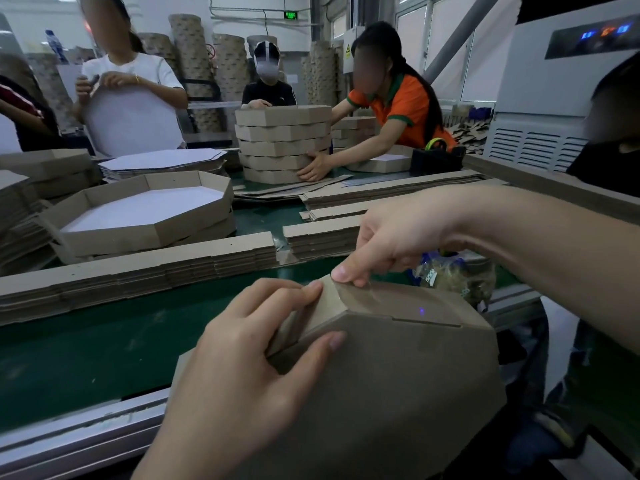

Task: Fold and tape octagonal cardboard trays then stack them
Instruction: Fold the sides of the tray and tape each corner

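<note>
Left hand (pixel 242 358): grip grasping the tray (pixel 398 375) at its left corner.
Right hand (pixel 391 237): grip pinching that corner's top edge.

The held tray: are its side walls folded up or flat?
Folded up: tray walls bend off the base at the corner the left hand and right hand hold.

- two hands up close: one left hand (pixel 242 358); one right hand (pixel 391 237);
- one held tray (pixel 398 375) in those hands;
- five folded trays in the middle stack (pixel 282 147);
- one open tray (pixel 145 209) with a white floor, on top at the left;
- one black tape dispenser (pixel 436 159);
- five other people (pixel 401 105), some only partly seen;
- one big white machine (pixel 540 98)
</note>
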Demonstrator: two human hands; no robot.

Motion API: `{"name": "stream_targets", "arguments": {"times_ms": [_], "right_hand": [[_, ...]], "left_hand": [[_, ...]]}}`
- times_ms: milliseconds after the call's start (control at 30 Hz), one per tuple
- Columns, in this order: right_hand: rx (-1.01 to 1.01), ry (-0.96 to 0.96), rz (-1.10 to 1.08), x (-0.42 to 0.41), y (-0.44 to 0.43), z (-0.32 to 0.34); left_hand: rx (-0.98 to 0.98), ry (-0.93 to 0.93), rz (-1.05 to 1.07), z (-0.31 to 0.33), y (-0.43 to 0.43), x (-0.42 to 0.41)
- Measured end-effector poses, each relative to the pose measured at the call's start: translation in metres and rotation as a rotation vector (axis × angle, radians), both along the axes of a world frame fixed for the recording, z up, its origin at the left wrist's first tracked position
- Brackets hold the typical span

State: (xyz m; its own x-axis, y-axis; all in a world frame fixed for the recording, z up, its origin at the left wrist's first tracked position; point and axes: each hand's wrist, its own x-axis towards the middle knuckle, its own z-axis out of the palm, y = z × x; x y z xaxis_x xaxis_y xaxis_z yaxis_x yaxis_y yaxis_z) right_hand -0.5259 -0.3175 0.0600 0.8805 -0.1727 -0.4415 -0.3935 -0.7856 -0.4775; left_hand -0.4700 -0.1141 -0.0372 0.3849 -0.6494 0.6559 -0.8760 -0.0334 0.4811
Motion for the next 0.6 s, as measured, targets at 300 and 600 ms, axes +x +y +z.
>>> {"name": "stream_targets", "arguments": {"times_ms": [300, 600], "right_hand": [[-0.202, 0.042, -0.056, -0.002, -0.011, -0.011], [0.195, -0.189, -0.008, -0.009, 0.004, -0.024]], "left_hand": [[-0.008, -0.003, 0.015, -0.001, 0.000, 0.005], [-0.038, -0.011, 0.059, -0.002, -0.001, 0.004]]}}
